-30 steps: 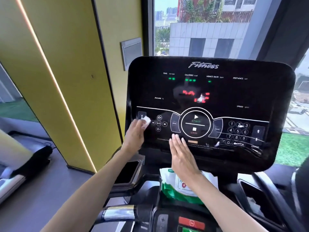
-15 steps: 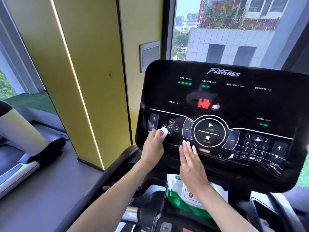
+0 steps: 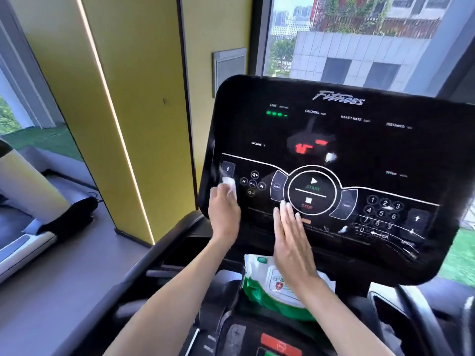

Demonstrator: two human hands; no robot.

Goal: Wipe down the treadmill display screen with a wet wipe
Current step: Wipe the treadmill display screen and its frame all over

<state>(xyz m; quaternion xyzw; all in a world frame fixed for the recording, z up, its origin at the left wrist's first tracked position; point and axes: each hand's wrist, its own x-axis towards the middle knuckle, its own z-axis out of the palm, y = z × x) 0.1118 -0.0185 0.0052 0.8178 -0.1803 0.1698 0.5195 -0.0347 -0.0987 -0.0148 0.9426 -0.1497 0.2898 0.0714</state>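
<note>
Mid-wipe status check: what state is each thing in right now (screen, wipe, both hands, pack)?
Screen: lit, green and red lights on, white streaks at lower right.
Wipe: bunched, pressed on the screen's left side, just below the up-arrow key.
Left hand: grips the wipe.
Right hand: flat, fingers straight, fingertips by the STOP ring.
Pack: lies below the screen, partly behind the right hand; flap unclear.

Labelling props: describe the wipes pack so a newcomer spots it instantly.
Find the big black glossy treadmill console. Directly below its lower edge, a soft white-and-green plastic wipes pack sits partly hidden by the right hand. It is the only white-and-green thing among black parts.
</note>
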